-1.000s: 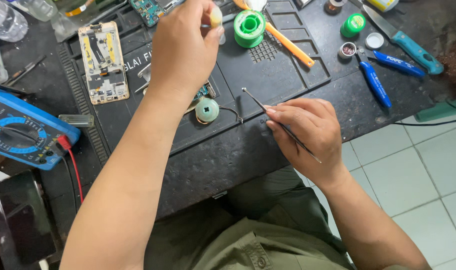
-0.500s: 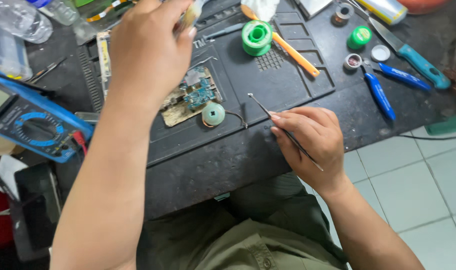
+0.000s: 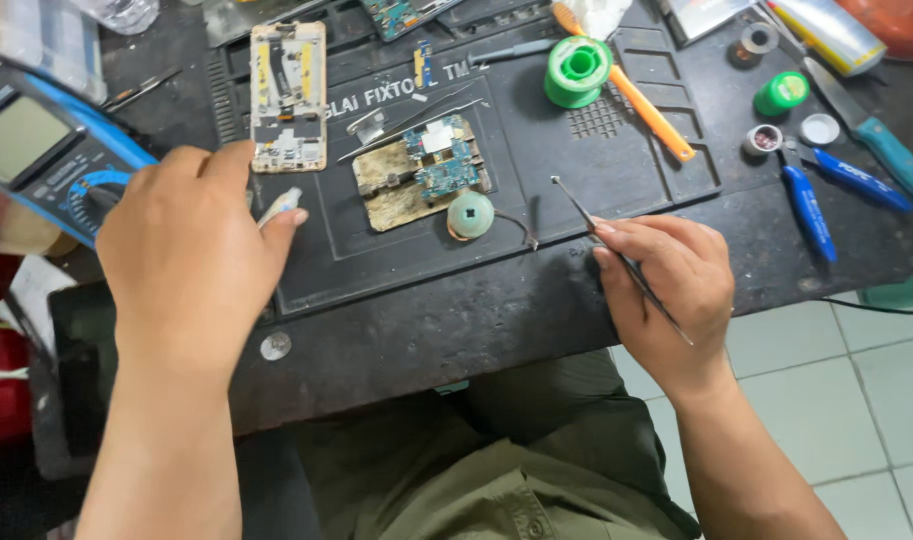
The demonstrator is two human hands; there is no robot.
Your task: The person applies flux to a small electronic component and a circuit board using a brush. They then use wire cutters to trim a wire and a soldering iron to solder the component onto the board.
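Head view: left hand (image 3: 192, 255) perhaps hides a small tube (image 3: 280, 207).

two hands (image 3: 192, 255), two blue-handled pliers (image 3: 809, 210), one multimeter (image 3: 47, 165)

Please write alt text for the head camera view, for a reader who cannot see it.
A person's right hand holds thin tweezers over a dark work mat, while the left hand grips a small pale object. A circuit board lies between them.

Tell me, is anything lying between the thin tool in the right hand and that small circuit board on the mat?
Nothing visible blocks it. The tweezers' tip points over bare mat towards the circuit board; only a round green part lies nearby.
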